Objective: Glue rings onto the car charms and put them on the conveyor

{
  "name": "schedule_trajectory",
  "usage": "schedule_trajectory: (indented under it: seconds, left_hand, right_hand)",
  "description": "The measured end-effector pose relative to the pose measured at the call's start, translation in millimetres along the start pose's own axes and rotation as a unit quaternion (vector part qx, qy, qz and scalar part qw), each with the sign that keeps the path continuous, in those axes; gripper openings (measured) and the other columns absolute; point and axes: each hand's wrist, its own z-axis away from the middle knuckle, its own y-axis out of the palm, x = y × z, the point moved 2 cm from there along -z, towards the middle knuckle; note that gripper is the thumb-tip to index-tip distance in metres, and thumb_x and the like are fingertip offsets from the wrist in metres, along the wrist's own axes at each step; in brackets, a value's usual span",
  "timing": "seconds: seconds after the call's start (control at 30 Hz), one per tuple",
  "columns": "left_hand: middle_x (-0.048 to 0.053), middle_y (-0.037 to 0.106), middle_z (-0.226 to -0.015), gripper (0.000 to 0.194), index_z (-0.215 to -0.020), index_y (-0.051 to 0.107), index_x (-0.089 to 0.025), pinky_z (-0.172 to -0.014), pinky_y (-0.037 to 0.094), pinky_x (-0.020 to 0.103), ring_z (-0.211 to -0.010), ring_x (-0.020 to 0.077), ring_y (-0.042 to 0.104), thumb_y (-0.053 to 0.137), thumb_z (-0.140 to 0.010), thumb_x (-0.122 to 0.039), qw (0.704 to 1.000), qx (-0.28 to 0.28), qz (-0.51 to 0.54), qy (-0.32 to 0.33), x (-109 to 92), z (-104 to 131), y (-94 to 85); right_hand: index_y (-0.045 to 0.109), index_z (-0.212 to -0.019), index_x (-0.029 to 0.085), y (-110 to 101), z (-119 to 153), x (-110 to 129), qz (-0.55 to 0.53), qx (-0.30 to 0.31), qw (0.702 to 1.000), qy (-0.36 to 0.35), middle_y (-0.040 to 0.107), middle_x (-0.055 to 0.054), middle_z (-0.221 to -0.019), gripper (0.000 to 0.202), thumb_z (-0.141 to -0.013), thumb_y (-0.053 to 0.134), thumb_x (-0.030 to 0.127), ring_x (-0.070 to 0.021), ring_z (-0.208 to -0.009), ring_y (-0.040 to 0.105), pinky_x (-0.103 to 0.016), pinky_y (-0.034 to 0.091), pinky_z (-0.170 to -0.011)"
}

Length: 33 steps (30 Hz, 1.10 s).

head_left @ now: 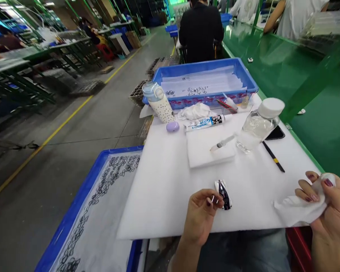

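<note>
Near the front edge of the white work board point(161, 181), my left hand point(202, 213) pinches a small thin piece point(214, 199), too small to make out fully. Just beyond its fingertips a dark, glossy pointed object point(224, 194) lies on a small white pad. At the right edge my right hand point(327, 200) is closed around a white cloth point(300, 209), which hangs down to the left over the board. Farther back, a syringe point(222, 143) rests on a folded white cloth point(209, 160).
Around the board's back stand a dotted bottle point(161, 105), purple case point(172, 126), glue tube point(204, 122), clear bottle point(256, 128), tweezers point(274, 158) and phone point(276, 133). Blue trays point(201, 64) point(73, 204) with small dark rings are behind and left. A person point(201, 30) sits ahead.
</note>
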Motion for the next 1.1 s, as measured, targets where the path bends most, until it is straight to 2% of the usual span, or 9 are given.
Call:
schedule_trajectory:
  seconds: [0.13, 0.2, 0.3, 0.4, 0.6, 0.73, 0.93, 1.03, 1.1]
  left_hand:
    - [0.002, 0.075, -0.070, 0.032, -0.074, 0.080, -0.021, -0.065, 0.055, 0.019, -0.063, 0.0099, 0.068, 0.095, -0.058, -0.045, 1.000, 0.014, 0.004, -0.009, 0, 1, -2.5]
    - [0.003, 0.076, -0.071, 0.033, -0.074, 0.080, -0.021, -0.067, 0.056, 0.020, -0.063, 0.0109, 0.069, 0.095, -0.057, -0.046, 1.000, 0.011, -0.002, -0.013, 0, 0, -2.6]
    - [0.003, 0.076, -0.071, 0.034, -0.073, 0.080, -0.020, -0.068, 0.058, 0.022, -0.062, 0.0107, 0.068, 0.095, -0.057, -0.046, 1.000, 0.009, 0.003, -0.012, 0, 0, -2.0]
    - [0.001, 0.074, -0.066, 0.030, -0.071, 0.080, -0.021, -0.064, 0.056, 0.018, -0.059, 0.0086, 0.066, 0.097, -0.055, -0.040, 1.000, 0.010, 0.025, -0.009, 0, 1, -1.5]
    - [0.001, 0.074, -0.064, 0.027, -0.069, 0.079, -0.020, -0.060, 0.056, 0.017, -0.057, 0.0086, 0.066, 0.097, -0.055, -0.036, 0.999, 0.007, 0.026, -0.016, -1, 0, -1.8]
    - [0.002, 0.076, -0.064, 0.028, -0.069, 0.080, -0.020, -0.058, 0.057, 0.017, -0.055, 0.0092, 0.068, 0.096, -0.056, -0.038, 0.999, 0.028, 0.028, -0.019, -1, 0, 0.5]
    - [0.002, 0.076, -0.066, 0.025, -0.069, 0.080, -0.020, -0.059, 0.056, 0.018, -0.056, 0.0091, 0.066, 0.096, -0.057, -0.035, 1.000, 0.010, 0.012, 0.004, -1, 1, 0.0]
    - [0.002, 0.076, -0.066, 0.026, -0.071, 0.081, -0.022, -0.058, 0.058, 0.019, -0.057, 0.0103, 0.068, 0.096, -0.058, -0.039, 1.000, 0.023, 0.001, 0.016, 1, -1, 0.5]
    - [0.002, 0.076, -0.067, 0.024, -0.071, 0.081, -0.023, -0.058, 0.058, 0.017, -0.057, 0.0092, 0.068, 0.094, -0.060, -0.040, 0.999, 0.026, -0.005, 0.027, 1, -1, 0.7]
  right_hand:
    - [0.057, -0.074, 0.023, 32, 37, -10, 0.140, 0.139, 0.980, -0.011, 0.066, 0.000, -0.074, 0.026, -0.072, 0.081, 0.031, -0.0074, -0.035, 0.038, -0.024, 0.031, -0.032]
    - [0.062, -0.075, 0.023, 52, 53, -14, 0.227, 0.215, 0.946, -0.086, 0.064, 0.001, -0.065, 0.020, -0.075, 0.081, 0.028, -0.0109, -0.040, 0.048, -0.024, 0.038, -0.036]
    - [0.070, -0.089, 0.024, 83, 72, -17, 0.286, 0.318, 0.861, -0.274, 0.065, 0.001, -0.067, 0.011, -0.082, 0.075, 0.018, -0.0141, -0.053, 0.060, -0.024, 0.048, -0.045]
    - [0.070, -0.105, 0.022, 105, 84, -21, 0.298, 0.383, 0.775, -0.404, 0.067, -0.003, -0.078, 0.021, -0.090, 0.061, 0.011, -0.0131, -0.060, 0.063, -0.023, 0.051, -0.050]
    - [0.067, -0.103, 0.017, 109, 81, -9, 0.381, 0.403, 0.643, -0.529, 0.066, -0.006, -0.085, 0.015, -0.091, 0.058, 0.013, -0.0121, -0.061, 0.059, -0.025, 0.049, -0.053]
    - [0.066, -0.103, 0.018, 107, 77, 4, 0.420, 0.362, 0.637, -0.536, 0.064, -0.005, -0.088, 0.014, -0.092, 0.060, 0.010, -0.0099, -0.061, 0.057, -0.024, 0.047, -0.054]
    - [0.063, -0.108, 0.015, 107, 82, -5, 0.412, 0.432, 0.617, -0.512, 0.065, -0.006, -0.088, 0.016, -0.096, 0.052, 0.014, -0.0121, -0.063, 0.059, -0.026, 0.046, -0.052]
    - [0.065, -0.103, 0.018, 97, 72, 5, 0.451, 0.384, 0.617, -0.518, 0.065, -0.005, -0.086, 0.013, -0.092, 0.061, 0.012, -0.0105, -0.060, 0.057, -0.025, 0.045, -0.052]
    - [0.067, -0.101, 0.019, 89, 65, 14, 0.461, 0.332, 0.638, -0.520, 0.066, -0.004, -0.085, 0.014, -0.090, 0.065, 0.011, -0.0087, -0.058, 0.056, -0.024, 0.044, -0.050]
